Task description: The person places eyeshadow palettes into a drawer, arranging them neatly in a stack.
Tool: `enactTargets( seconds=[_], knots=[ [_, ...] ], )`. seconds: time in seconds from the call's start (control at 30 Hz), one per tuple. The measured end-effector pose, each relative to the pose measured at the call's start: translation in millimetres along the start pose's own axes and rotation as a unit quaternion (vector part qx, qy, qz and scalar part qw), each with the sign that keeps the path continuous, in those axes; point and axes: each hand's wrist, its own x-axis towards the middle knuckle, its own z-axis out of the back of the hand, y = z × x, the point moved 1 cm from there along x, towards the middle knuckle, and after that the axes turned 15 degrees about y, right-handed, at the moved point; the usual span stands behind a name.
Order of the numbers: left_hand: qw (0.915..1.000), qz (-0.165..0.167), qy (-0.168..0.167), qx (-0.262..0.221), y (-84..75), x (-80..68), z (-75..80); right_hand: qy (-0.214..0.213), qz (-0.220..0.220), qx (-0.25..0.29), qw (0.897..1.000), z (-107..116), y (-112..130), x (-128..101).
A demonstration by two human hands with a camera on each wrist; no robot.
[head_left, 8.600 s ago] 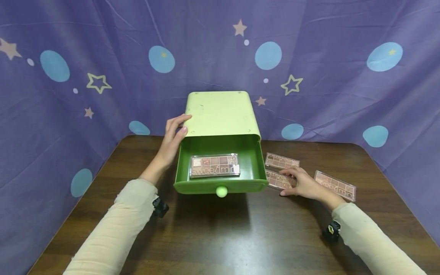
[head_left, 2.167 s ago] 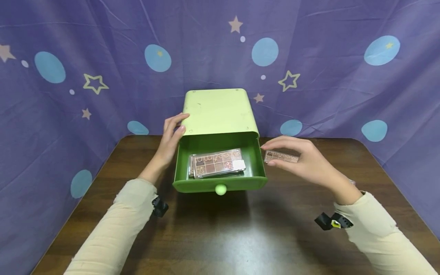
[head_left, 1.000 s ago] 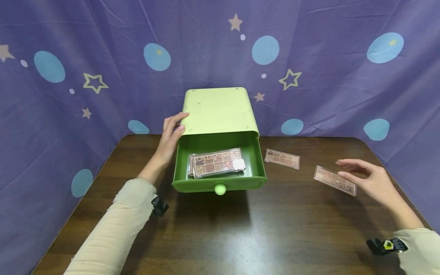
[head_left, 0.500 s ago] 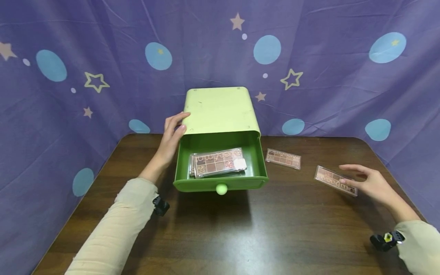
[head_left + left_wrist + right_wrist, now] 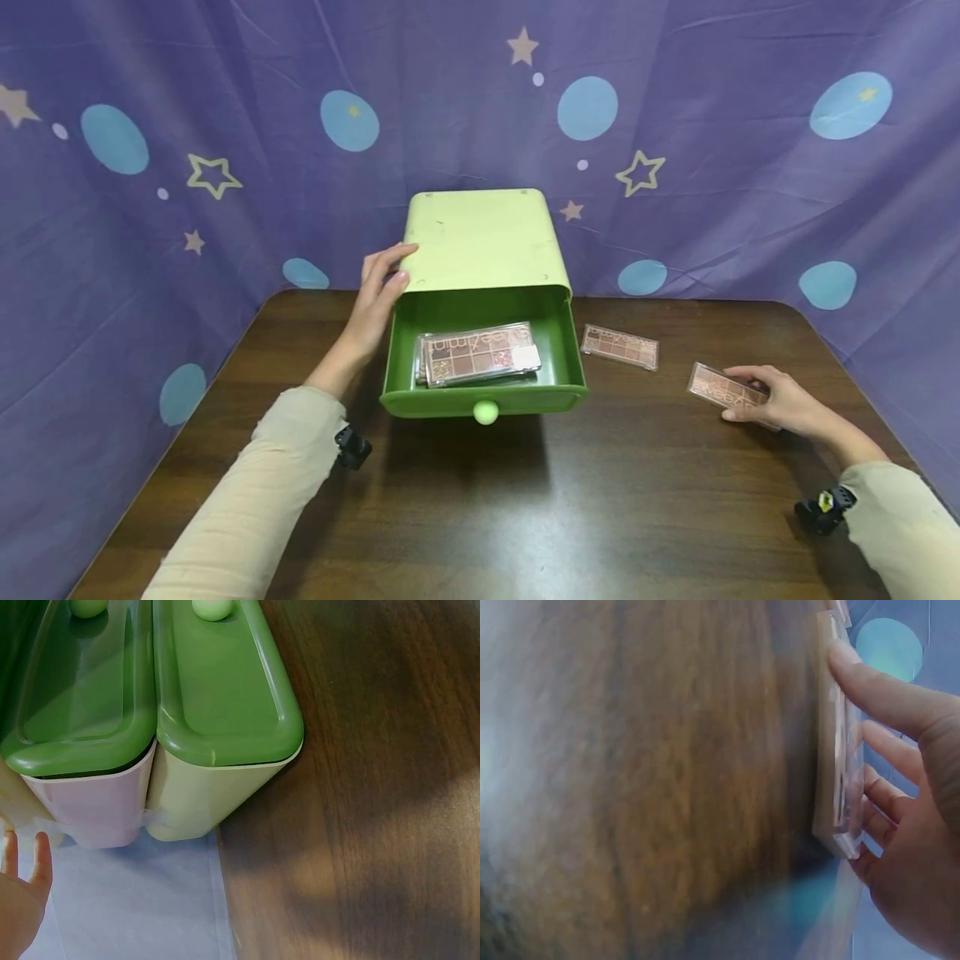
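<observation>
A drawer cabinet with a pale green top stands at the back of the table, its top green drawer pulled out. Inside the drawer, one eyeshadow palette lies skewed on top of another, which is mostly hidden. My left hand rests against the cabinet's left side, fingertips at the top edge; in the left wrist view its fingers are fairly straight. Far to the right, my right hand grips an eyeshadow palette across its long edges, thumb on the near edge.
Another eyeshadow palette lies on the brown table just right of the drawer. Lower drawers with green fronts show in the left wrist view. A purple patterned curtain hangs close behind the cabinet.
A second palette has come to lie in the drawer on the first. My right hand has since moved right, come down and taken hold of the rightmost palette. The left hand stays put.
</observation>
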Motion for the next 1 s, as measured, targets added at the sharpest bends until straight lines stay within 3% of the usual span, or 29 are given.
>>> enactTargets(
  seconds=[0.2,0.63,1.0],
  knots=[
    [1.0000,0.001,0.000,-0.002,-1.2,1.7,0.1,0.000,-0.008,-0.029,1.000,1.3,0.4,0.9],
    [1.0000,-0.003,0.001,-0.005,-0.4,2.6,-0.7,-0.035,-0.015,-0.023,0.999,-3.0,-1.7,-4.1],
    [1.0000,0.003,-0.001,0.000,1.5,0.6,0.5,-0.038,-0.026,0.005,0.999,1.4,20.6,-16.5]
  ],
)
